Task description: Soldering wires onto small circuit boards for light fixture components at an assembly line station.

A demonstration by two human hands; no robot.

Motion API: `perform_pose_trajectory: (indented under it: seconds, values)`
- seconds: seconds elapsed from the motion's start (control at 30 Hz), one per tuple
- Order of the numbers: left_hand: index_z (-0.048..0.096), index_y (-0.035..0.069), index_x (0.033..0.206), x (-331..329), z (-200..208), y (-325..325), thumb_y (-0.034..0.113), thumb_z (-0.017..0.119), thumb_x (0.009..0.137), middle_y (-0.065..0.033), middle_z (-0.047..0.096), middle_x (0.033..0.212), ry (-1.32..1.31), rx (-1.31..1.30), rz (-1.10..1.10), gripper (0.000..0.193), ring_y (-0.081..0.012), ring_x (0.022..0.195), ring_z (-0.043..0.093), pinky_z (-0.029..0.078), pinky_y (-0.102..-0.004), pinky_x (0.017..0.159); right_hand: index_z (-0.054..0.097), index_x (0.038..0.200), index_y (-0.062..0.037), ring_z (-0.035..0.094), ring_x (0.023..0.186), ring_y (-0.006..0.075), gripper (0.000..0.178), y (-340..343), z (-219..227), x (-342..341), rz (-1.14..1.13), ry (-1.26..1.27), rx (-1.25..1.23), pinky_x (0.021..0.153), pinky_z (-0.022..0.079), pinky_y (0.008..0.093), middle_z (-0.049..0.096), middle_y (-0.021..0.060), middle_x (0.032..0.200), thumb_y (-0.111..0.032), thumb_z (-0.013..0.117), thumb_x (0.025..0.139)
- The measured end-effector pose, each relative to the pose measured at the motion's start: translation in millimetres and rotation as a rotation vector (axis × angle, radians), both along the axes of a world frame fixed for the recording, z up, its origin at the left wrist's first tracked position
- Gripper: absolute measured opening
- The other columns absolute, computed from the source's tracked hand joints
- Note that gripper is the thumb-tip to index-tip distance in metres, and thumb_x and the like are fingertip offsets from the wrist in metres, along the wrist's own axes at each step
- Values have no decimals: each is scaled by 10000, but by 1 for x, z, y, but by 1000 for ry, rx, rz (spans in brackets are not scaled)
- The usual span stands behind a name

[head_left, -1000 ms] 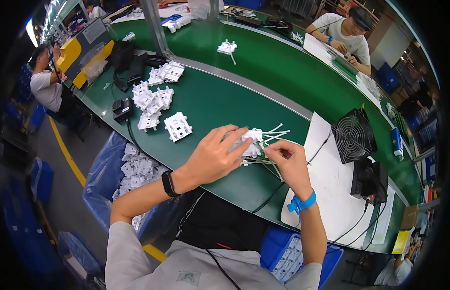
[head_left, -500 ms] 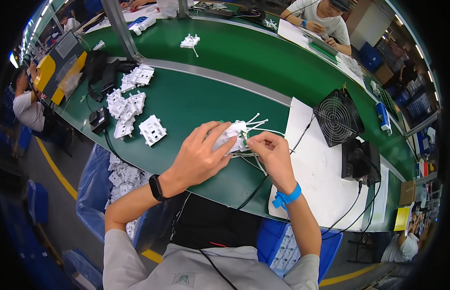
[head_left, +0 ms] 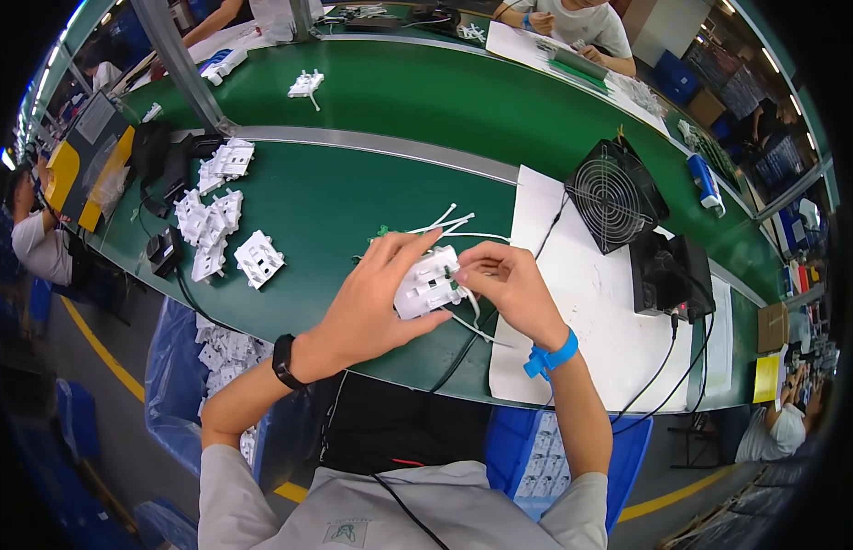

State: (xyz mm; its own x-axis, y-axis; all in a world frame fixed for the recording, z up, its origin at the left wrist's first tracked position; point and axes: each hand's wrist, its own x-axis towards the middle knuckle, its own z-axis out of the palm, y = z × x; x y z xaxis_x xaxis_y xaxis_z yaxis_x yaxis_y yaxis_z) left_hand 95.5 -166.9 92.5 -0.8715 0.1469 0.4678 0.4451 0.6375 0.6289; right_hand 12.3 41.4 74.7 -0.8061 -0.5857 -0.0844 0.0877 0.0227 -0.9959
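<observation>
A white plastic housing (head_left: 428, 286) with small green parts on it sits in my left hand (head_left: 367, 298), the fingers wrapped round its far and near edges. My right hand (head_left: 509, 286) is closed at the housing's right edge, thumb and index finger pinching at a green part there; its exact hold is partly hidden. A white cable (head_left: 470, 302) hangs from that edge. Just beyond my left hand, white cables (head_left: 449, 220) and green circuit boards (head_left: 380, 231) lie on the green bench. A single white housing (head_left: 259, 259) lies left of my left hand.
More white housings (head_left: 209, 220) are piled at the bench's left. A black fan (head_left: 616, 197) and a black box (head_left: 669, 275) stand on white sheeting (head_left: 573, 339) at right. Below are a lined bin (head_left: 174, 367) of housings and a blue crate (head_left: 619, 458). A co-worker (head_left: 596, 32) sits opposite.
The housing has been turned so its broad white face shows more. My left hand has opened round it more widely, and my right hand stays at its right edge. The whole view has shifted slightly.
</observation>
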Motion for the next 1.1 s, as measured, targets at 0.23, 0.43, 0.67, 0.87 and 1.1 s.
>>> perform_pose_trajectory:
  seconds: [0.23, 0.43, 0.67, 0.87, 1.1]
  values:
    - [666, -14, 1222, -34, 4, 22, 88, 735, 869, -116, 750, 1032, -436, 408, -151, 374, -144, 946, 692, 543, -302, 849, 700, 1076, 39, 683, 867, 131, 192, 18, 16, 18, -147, 264, 111, 792, 538, 253, 718, 71, 926, -77, 731, 926]
    - [661, -3, 1149, -71, -2, 59, 37, 712, 848, -82, 723, 920, -130, 292, -56, 308, -114, 823, 664, 535, -272, 740, 713, 1069, 32, 691, 839, 151, 209, 50, 15, 24, -435, 190, 81, 725, 556, 289, 716, 96, 874, -122, 738, 929]
    - [662, 29, 1136, -104, -7, 118, 57, 729, 804, -126, 666, 887, 44, 344, -82, 340, -200, 700, 620, 510, -326, 654, 659, 1034, -2, 574, 847, 230, 224, 68, 15, 28, -982, 827, 298, 795, 480, 383, 618, 99, 887, -69, 782, 859]
    - [656, 22, 1162, -118, -5, 151, 47, 711, 840, -120, 675, 946, 102, 310, -132, 328, -203, 748, 634, 527, -335, 702, 661, 1018, -12, 592, 784, 282, 121, 105, -1, 17, -803, 788, 454, 756, 470, 415, 663, 106, 867, -30, 680, 899]
    - [657, -40, 1270, -137, -31, 181, 107, 705, 940, -101, 713, 1018, -489, 569, -337, 365, -144, 945, 642, 513, -289, 848, 668, 1129, -8, 673, 738, 291, 259, 101, -21, 20, -732, 971, 780, 628, 540, 417, 663, 119, 843, -11, 665, 870]
